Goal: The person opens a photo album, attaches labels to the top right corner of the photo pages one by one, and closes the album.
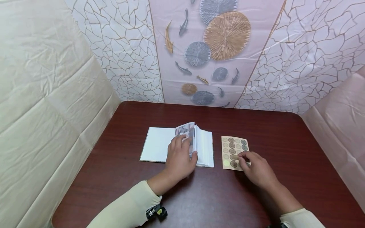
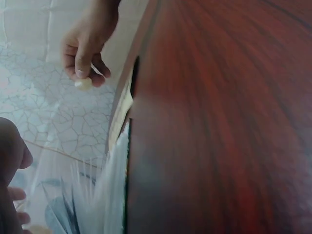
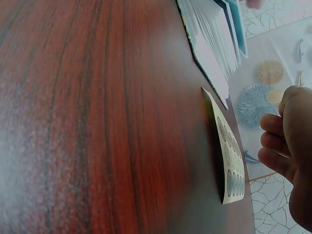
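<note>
An open photo album (image 1: pixel 206 148) with clear sleeve pages lies mid-table, its white inside cover (image 1: pixel 157 144) to the left. My left hand (image 1: pixel 180 156) rests on a raised leaf bearing a picture (image 1: pixel 186 129), fingers spread over it and thumb at its right side. My right hand (image 1: pixel 258 167) pinches a small round sticker (image 2: pixel 83 84) between thumb and forefinger. Beneath that hand lies a tan sticker sheet (image 1: pixel 225 148) with rows of round printed stickers. One spot at its lower left looks pale yellow. The right hand hides the sheet's lower right corner.
The dark red wooden table (image 1: pixel 194 193) extends around the album and sheet. Patterned cloth (image 1: pixel 131 47) hangs behind it, with plain cream cloth (image 1: pixel 42 95) at the left. A small black camera (image 1: pixel 156 212) is strapped at my left wrist.
</note>
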A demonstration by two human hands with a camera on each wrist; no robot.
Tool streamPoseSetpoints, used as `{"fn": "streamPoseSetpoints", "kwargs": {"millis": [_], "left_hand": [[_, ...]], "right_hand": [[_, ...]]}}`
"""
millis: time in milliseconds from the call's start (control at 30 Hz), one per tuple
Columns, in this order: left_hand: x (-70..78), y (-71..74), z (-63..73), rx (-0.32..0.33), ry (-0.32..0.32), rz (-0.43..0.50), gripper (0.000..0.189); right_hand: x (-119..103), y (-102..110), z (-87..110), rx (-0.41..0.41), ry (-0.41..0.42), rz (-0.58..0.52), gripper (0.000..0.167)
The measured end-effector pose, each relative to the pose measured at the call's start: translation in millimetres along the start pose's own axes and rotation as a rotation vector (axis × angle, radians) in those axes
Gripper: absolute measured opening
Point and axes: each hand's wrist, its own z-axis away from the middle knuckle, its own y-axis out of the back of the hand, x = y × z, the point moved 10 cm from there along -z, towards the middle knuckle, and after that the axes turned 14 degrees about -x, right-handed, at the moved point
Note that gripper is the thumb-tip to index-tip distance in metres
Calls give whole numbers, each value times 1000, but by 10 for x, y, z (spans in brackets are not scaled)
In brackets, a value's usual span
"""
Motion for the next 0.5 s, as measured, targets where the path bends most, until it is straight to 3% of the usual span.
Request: {"fn": "streamPoseSetpoints", "kwargs": {"millis": [133, 500], "left_hand": [[-55, -134, 44, -75, 38, -48, 52], [-55, -420, 98, -239, 66, -126, 52]], "right_hand": [[-11, 10, -3, -3, -4, 3, 15], [-3, -11, -33, -31, -32, 0, 12]]}}
